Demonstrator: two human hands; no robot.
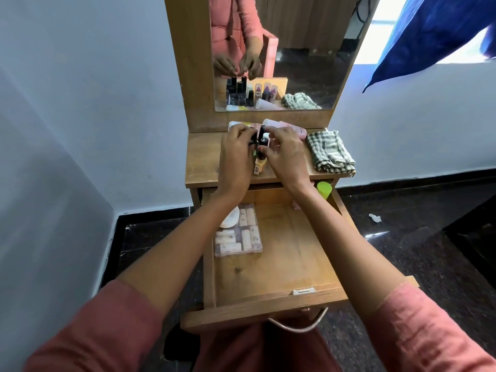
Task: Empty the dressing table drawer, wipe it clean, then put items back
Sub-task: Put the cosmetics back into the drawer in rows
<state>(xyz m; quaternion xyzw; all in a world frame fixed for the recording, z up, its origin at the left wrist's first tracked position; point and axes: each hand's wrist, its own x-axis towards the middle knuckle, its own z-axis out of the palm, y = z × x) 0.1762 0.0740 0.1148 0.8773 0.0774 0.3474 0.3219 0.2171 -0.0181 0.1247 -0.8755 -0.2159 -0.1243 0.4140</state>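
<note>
The drawer [281, 264] stands pulled out at 6 o'clock of the tabletop [204, 162]. A clear cosmetics case [237, 238] occupies its 10 o'clock corner. The left hand [236, 154] and right hand [284, 154] curl their fingers onto the small bottles [261, 140] on the tabletop. A checked cloth [328, 151] lies at 3 o'clock of the hands.

The drawer [284, 267] juts out under the worktop [204, 162], a case [237, 234] at its rear left, a bottle [324, 189] at its rear right. On the worktop, small bottles [261, 163] sit centre, tubes [296, 129] behind them, a cloth [328, 151] right.
</note>
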